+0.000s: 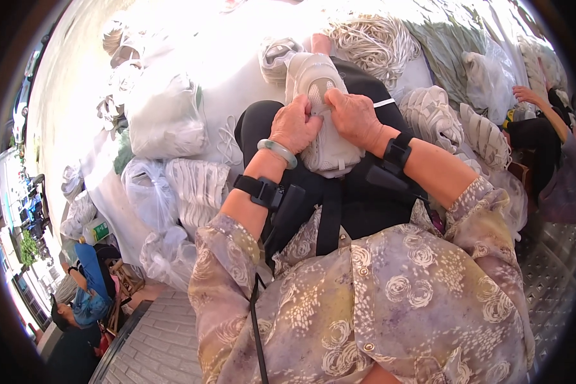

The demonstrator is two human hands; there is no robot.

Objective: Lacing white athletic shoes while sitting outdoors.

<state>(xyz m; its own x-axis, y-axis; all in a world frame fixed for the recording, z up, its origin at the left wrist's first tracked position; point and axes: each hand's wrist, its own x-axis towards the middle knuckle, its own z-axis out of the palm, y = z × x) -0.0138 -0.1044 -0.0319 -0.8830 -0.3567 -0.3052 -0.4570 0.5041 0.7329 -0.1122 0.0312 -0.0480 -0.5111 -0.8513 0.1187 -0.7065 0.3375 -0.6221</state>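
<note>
Patterned shirt [313, 307]: nearest of all, spread wide across the near side, with black trousers [253, 131] beyond it.
Pale shoe [329, 153]: on the lap, between the two hands, its long side running near to far.
Left hand [296, 125]: curled, thumb and fingers pinching at the shoe's upper; a pale bangle [278, 152] rings the wrist.
Right hand [352, 118]: fingers folded, gripping the upper from the right; whether either hand also pinches a lace, I cannot tell.
Shoe's feel: probably light, with a soft, yielding upper over a firmer sole; unlikely to break, though it could roll on the lap.
Shoe's best hold: likely both sides of the upper, with the thighs bracing the sole.
Far side: a second shoe [276, 59] just beyond, and a heap of laces [377, 48] to its right.
Left side: a loose lace [229, 139], then a bulky plastic bag [166, 118].
Right side: bunched shoes [432, 115]; farther right, a co-worker's hand [528, 96], raised.
</note>
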